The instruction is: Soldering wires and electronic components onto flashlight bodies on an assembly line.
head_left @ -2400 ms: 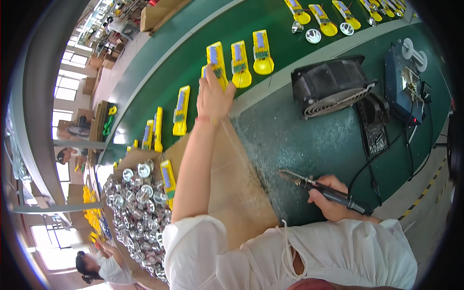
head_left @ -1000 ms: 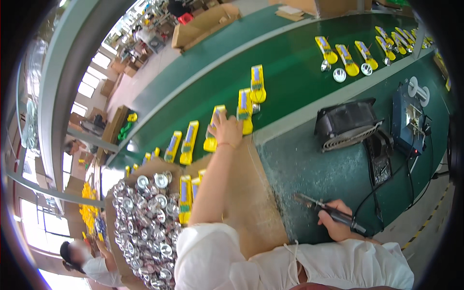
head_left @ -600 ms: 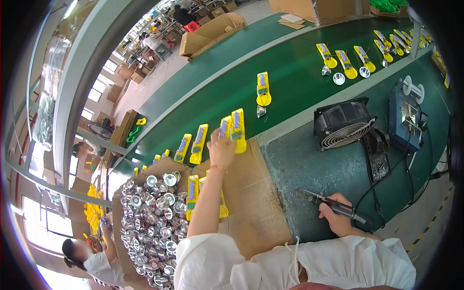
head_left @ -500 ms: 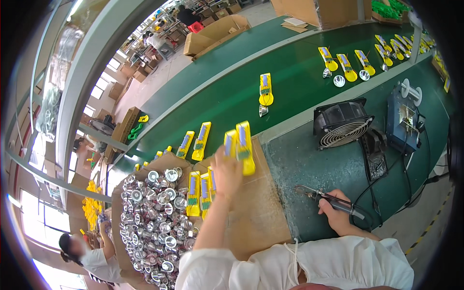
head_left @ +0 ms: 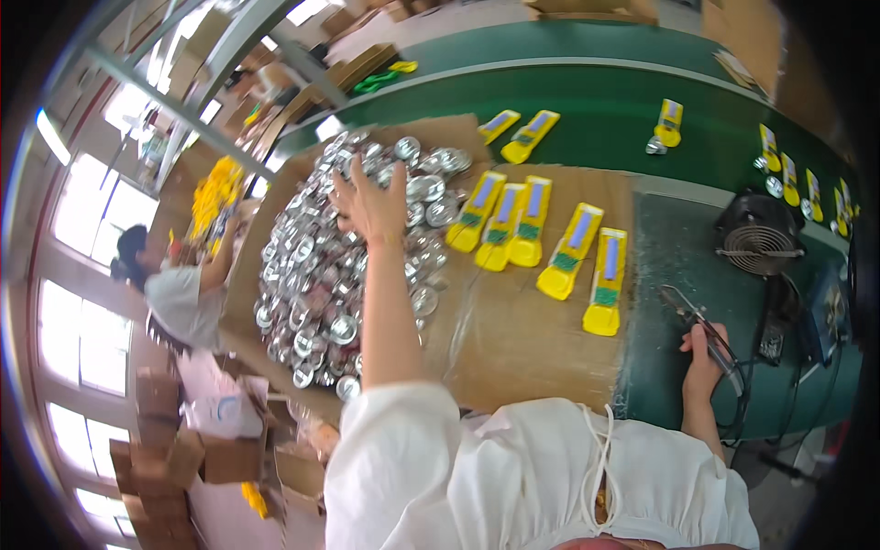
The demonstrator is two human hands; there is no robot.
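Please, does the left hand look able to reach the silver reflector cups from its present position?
Very likely yes: the left hand is over the heap of silver reflector cups, its fingers spread and apparently empty, with no visible obstacle between.

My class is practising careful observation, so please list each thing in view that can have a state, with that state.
Left hand: open, spread over the reflectors; contact unclear
Right hand: closed around the soldering iron
Soldering iron: held, tip clear of the casings
Reflectors: loose, heaped
Five yellow casings on cardboard: face up, green boards showing
Cardboard: scuffed, partly covered
Fan: upright; spinning, cannot tell
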